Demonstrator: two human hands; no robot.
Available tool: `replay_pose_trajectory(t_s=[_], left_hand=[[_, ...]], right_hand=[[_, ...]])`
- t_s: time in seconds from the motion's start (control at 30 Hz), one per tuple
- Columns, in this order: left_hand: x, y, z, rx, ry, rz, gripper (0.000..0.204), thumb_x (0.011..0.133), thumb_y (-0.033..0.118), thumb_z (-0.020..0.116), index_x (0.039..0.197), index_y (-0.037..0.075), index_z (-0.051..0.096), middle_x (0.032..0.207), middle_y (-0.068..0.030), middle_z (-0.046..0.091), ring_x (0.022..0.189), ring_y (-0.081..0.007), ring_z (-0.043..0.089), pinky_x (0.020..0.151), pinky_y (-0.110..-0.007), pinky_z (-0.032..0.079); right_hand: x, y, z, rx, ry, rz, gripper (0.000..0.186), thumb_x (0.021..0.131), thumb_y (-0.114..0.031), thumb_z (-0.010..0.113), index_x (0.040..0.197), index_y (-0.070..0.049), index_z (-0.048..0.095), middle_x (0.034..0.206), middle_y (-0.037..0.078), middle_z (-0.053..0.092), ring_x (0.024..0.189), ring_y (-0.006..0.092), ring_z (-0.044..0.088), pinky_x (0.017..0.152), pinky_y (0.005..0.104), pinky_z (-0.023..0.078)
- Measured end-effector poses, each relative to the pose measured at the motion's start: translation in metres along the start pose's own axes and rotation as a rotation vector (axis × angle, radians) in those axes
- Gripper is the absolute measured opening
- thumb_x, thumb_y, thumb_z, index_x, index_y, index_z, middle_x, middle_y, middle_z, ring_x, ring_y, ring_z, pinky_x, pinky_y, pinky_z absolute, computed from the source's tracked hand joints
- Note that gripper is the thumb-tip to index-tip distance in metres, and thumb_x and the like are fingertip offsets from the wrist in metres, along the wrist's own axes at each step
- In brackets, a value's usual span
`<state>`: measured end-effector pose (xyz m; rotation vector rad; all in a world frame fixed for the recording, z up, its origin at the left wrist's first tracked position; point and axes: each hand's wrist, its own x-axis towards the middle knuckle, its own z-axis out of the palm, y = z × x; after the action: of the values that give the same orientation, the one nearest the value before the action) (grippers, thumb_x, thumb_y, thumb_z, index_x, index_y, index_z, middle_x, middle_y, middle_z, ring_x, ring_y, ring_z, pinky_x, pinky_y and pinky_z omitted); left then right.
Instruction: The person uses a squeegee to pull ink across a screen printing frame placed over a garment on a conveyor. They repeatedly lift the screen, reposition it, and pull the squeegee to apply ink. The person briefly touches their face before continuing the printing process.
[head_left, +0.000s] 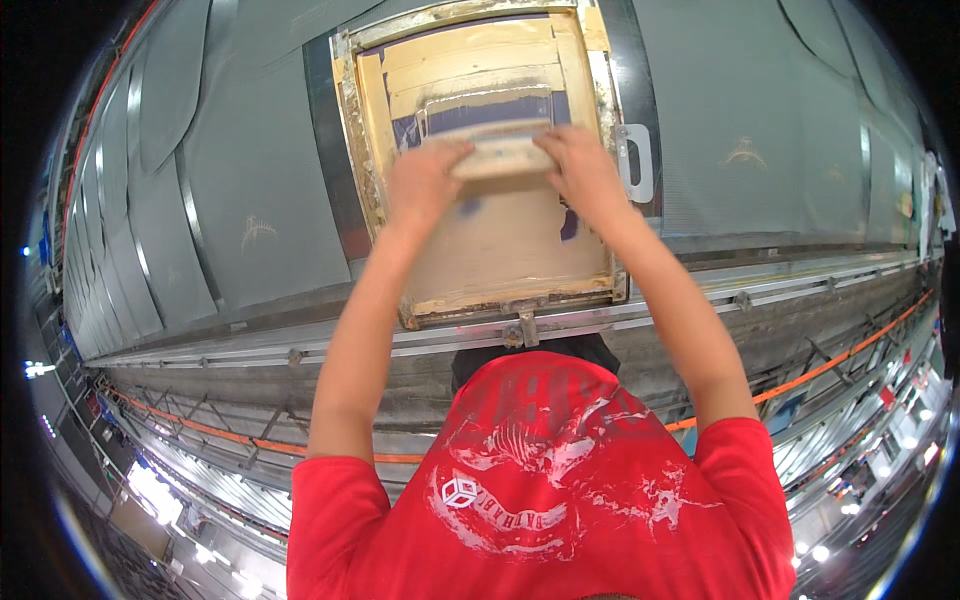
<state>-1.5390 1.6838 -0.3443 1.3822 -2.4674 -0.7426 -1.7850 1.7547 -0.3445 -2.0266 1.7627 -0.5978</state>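
Both my hands grip a squeegee (pixel 500 152) with a pale bar, blurred by motion, lying across a screen printing frame (pixel 345 120). My left hand (pixel 425 182) is closed around its left end and my right hand (pixel 583 172) around its right end. Nearer to me the screen's mesh (pixel 510 250) looks beige, with small dark purple patches. Beyond the squeegee a purple area (pixel 495 106) shows, edged by a smeared line of ink. Yellowish tape (pixel 470 55) covers the far part of the screen. The squeegee's lower edge is hidden.
A long grey printing table (pixel 270 180) stretches to both sides, with faint printed marks. Beside the frame's right edge stands a white handle (pixel 638 165). A metal rail (pixel 400 342) with a clamp (pixel 520 325) runs along the near edge. Orange strips (pixel 815 372) lie lower down.
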Motion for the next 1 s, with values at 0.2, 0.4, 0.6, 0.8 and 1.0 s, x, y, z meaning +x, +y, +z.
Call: replay_pose_trajectory(t_s=[0.2,0.4,0.6,0.8,1.0], left_hand=[[-0.092,0.010,0.019,0.040,0.012,0.125,0.048,0.069,-0.003,0.071,0.114,0.012,0.073,0.123,-0.0059,0.071,0.113,-0.0251,0.066,0.095,-0.038,0.052],[-0.015,0.003,-0.011,-0.024,0.004,0.036,0.045,0.074,0.003,0.069,0.116,0.016,0.073,0.118,-0.0059,0.072,0.105,-0.0278,0.069,0.089,-0.040,0.054],[0.058,-0.007,-0.018,0.045,0.030,-0.010,0.043,0.074,0.007,0.071,0.116,0.020,0.075,0.102,-0.0119,0.073,0.089,-0.0335,0.070,0.079,-0.041,0.057],[-0.045,0.010,0.009,0.101,-0.081,0.032,0.048,0.071,0.004,0.073,0.116,0.019,0.074,0.119,-0.0055,0.072,0.104,-0.0285,0.069,0.089,-0.040,0.055],[-0.096,0.016,0.018,0.043,0.008,0.118,0.049,0.069,0.000,0.072,0.115,0.017,0.074,0.120,-0.0065,0.072,0.108,-0.0282,0.069,0.092,-0.040,0.055]], right_hand=[[-0.082,-0.036,0.007,0.081,-0.090,0.027,0.053,0.067,0.000,0.076,0.119,-0.003,0.067,0.119,0.012,0.064,0.112,0.0315,0.058,0.098,0.0418,0.048],[-0.006,-0.014,-0.021,-0.171,0.009,-0.039,0.043,0.074,-0.012,0.076,0.116,-0.012,0.071,0.118,0.004,0.068,0.111,0.0266,0.059,0.097,0.0407,0.043],[0.055,0.019,-0.009,-0.199,0.086,-0.016,0.032,0.074,-0.016,0.079,0.105,-0.012,0.075,0.105,0.002,0.072,0.105,0.0242,0.060,0.091,0.0398,0.042],[-0.050,-0.012,0.007,-0.188,-0.044,-0.020,0.054,0.069,-0.015,0.082,0.121,-0.013,0.068,0.121,0.002,0.067,0.111,0.0221,0.058,0.095,0.0402,0.042],[-0.088,-0.040,0.000,-0.108,-0.119,0.016,0.053,0.070,-0.010,0.077,0.122,-0.012,0.069,0.122,0.005,0.067,0.114,0.0246,0.059,0.097,0.0411,0.043]])
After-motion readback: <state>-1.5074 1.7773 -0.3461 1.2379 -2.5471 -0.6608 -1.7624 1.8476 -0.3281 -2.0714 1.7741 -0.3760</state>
